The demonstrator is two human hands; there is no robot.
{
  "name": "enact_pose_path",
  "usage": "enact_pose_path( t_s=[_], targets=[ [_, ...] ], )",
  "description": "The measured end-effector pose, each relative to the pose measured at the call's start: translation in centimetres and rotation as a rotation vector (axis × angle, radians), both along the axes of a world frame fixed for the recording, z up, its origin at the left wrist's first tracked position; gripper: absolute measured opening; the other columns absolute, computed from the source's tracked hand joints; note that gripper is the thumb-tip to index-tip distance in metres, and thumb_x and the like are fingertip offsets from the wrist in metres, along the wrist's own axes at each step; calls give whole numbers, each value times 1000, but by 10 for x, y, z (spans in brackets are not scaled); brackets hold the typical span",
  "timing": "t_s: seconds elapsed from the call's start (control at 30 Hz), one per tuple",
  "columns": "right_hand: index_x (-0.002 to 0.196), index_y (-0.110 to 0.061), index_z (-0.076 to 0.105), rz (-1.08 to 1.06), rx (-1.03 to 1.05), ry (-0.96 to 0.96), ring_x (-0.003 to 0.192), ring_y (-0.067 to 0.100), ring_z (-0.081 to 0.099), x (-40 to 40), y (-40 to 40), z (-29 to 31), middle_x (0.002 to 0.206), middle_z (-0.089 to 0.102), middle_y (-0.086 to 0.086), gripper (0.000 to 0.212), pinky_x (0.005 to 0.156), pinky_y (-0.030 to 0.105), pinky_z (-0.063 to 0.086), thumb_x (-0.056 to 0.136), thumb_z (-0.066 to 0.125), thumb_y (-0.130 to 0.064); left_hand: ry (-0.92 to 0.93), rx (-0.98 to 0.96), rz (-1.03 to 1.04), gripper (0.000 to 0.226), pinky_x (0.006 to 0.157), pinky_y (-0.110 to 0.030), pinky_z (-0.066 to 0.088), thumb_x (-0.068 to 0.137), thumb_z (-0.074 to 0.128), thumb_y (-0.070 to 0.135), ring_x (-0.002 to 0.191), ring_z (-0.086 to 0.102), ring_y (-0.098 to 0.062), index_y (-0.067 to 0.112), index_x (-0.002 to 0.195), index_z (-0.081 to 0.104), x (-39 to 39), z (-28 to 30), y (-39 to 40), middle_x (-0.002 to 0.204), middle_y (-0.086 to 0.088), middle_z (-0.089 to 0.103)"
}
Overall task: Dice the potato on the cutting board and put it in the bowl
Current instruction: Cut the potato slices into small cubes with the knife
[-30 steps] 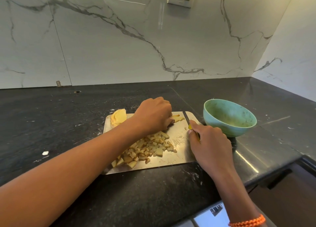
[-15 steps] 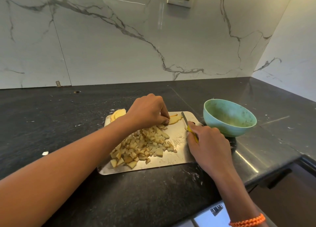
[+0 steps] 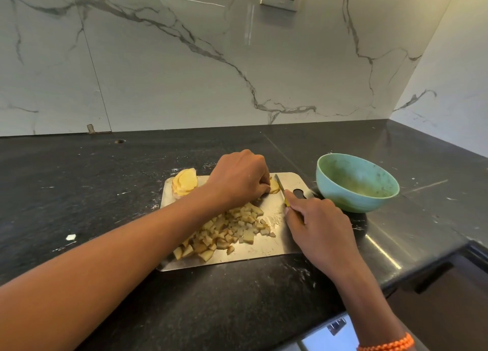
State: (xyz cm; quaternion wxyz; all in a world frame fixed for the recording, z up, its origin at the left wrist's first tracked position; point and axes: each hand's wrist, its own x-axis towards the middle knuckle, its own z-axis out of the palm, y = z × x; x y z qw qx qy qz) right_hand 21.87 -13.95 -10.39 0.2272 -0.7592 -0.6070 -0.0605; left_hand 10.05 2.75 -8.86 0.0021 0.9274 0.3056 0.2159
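on the dark counter (image 3: pixel 105 192) near its front edge lies a metal cutting board (image 3: pixel 264 247), long side running left to right. the left hand (image 3: pixel 239 180) sits over the board's far edge, fingers curled down and pinching a few potato slices (image 3: pixel 274 186). just right of them the knife (image 3: pixel 280 187) stands with its blade tip toward the wall; the right hand (image 3: pixel 317 226) grips its yellow handle, fingers wrapped round it, at the board's right edge beside the handle hole (image 3: pixel 299 193). a heap of diced potato (image 3: pixel 224 234) covers the board's middle and near left, reaching close to the front edge. a stack of uncut slices (image 3: pixel 184 183) sits on the far left corner, partly over the rim. the green bowl (image 3: pixel 356 183) stands on the counter just right of the board, near but apart. bare counter stretches left of the board and behind it up to the marble wall (image 3: pixel 184 73).
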Motion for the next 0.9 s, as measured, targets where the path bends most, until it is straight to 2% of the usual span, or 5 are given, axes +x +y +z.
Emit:
enact_pose_path(
  t_s=[0.27, 0.5, 0.67, 0.77, 0.9],
  targets=[
    [148, -32, 52, -1, 12, 11, 78, 12, 59, 0, 0, 0, 83, 65, -10, 42, 67, 40, 52, 106, 46, -35, -24, 2, -3, 12, 64, -35, 62, 91, 74, 35, 73, 67, -10, 31, 97, 84, 4, -2, -2, 87, 14, 77],
    [145, -34, 56, -39, 35, 39, 77, 13, 61, 2, 1, -3, 86, 70, -9, 41, 66, 38, 51, 105, 48, -34, -69, 9, -96, 15, 65, -26, 56, 93, 68, 31, 83, 63, -9, 36, 102, 80, -2, -1, -1, 95, 17, 71],
    [146, -34, 54, -41, 37, 33, 73, 9, 58, 3, 3, -3, 84, 70, -10, 41, 58, 31, 41, 105, 48, -35, -13, 9, -135, 12, 66, -30, 57, 92, 72, 41, 88, 62, -7, 44, 102, 79, -2, -1, -1, 98, 20, 70],
    [146, -33, 54, -40, 40, 43, 74, 10, 60, 3, 2, -3, 85, 70, -9, 41, 63, 36, 50, 106, 48, -35, -31, 28, -112, 9, 66, -32, 58, 92, 74, 41, 90, 63, -8, 43, 97, 81, -3, -1, 0, 99, 19, 70],
    [147, -33, 54, -31, 47, 49, 75, 11, 61, 2, 2, -2, 85, 70, -9, 41, 66, 40, 54, 106, 48, -35, -47, 7, -101, 10, 64, -28, 56, 93, 75, 36, 85, 63, -7, 41, 100, 80, 0, -2, 0, 95, 19, 71]
  ],
)
